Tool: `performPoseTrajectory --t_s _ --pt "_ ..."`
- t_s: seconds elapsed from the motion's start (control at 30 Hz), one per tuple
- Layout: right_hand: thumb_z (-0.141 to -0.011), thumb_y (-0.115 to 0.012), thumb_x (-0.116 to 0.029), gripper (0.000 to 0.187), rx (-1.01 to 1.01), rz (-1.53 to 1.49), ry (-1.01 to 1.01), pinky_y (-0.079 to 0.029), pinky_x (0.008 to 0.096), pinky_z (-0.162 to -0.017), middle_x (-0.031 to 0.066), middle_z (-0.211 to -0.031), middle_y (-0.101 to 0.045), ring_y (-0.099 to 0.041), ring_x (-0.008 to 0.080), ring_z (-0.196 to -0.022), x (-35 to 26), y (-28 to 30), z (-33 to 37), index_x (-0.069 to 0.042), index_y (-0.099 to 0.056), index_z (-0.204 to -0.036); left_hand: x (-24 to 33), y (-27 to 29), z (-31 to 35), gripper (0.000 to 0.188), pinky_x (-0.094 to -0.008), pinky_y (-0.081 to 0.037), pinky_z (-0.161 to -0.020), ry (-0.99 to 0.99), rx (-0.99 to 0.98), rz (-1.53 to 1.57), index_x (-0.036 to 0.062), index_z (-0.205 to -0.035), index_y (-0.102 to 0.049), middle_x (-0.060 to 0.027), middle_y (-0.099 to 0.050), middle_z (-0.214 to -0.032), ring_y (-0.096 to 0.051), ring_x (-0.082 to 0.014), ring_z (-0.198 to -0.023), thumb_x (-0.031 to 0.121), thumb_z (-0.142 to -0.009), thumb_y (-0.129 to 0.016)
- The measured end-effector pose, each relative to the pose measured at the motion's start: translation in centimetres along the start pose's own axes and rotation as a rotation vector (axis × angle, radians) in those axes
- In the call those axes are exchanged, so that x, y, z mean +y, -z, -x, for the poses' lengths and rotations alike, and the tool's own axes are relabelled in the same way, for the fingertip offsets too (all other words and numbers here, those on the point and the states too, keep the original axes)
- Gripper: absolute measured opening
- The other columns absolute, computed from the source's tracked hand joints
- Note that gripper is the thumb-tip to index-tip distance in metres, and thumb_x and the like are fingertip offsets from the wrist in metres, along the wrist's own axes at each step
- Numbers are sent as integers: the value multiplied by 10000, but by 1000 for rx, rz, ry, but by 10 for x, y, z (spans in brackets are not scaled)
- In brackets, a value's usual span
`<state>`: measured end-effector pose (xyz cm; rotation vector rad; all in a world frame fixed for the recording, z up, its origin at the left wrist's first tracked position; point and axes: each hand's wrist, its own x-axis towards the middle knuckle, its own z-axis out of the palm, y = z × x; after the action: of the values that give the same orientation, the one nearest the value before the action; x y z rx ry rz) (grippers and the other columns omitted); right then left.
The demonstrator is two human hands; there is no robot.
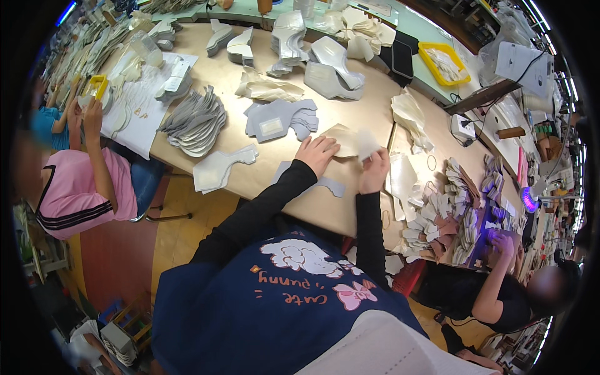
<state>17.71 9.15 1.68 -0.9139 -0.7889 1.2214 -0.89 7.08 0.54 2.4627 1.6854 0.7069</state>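
Observation:
Fingers stretched, my left hand (317,155) lies on the near-left edge of a cream sheet (344,139) on the table. My right hand (375,170) pinches a thin, whitish, see-through piece (367,144), raised and blurred at the sheet's right end. Under my left wrist and between my forearms lies a grey cut piece (331,185), partly covered. Beyond my left hand, a stack of grey shaped pieces (281,119) has a pale patch on top. Left of my forearm rest whitish-grey cut pieces (222,169).
A fanned grey stack (197,122) sits at the left, with more stacks (289,37) along the back. Crumpled cream sheets (409,122) lie right. A yellow tray (444,62) stands back right. Co-workers sit at the left, in a pink shirt (90,187), and at the right.

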Motion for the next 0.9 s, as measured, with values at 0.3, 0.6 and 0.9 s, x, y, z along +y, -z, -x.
performPoseTrajectory --t_s 0.3,0.6,0.9 --pt "-944 -442 -181 311 385 -48 446 -475 376 -984 129 -1167 -597 -579 214 -1120 -127 54 25 21 -533 -1163 4 5 -4 393 -533 -349 -1065 31 -76 14 164 -1248 -582 -24 -541 -1282 -481 -223 -1242 244 -870 -652" --pt "-859 -529 -79 159 223 686 603 -497 392 -863 145 -1011 -636 -624 265 -953 -170 12 81 23 -599 -958 27 51 -13 464 -418 -449 -1010 -37 -49 706 118 -1310 -584 -115 -586 -1243 -552 -245 -1191 302 -895 -681" --pt "-765 -729 -13 192 -725 1011 442 -436 419 -1012 135 -1252 -598 -538 337 -1206 -109 -70 91 -50 -696 -950 15 97 65 320 -232 -471 -715 479 -246 1286 15 -1261 -634 -42 -685 -967 -558 -66 -787 129 -966 -588"
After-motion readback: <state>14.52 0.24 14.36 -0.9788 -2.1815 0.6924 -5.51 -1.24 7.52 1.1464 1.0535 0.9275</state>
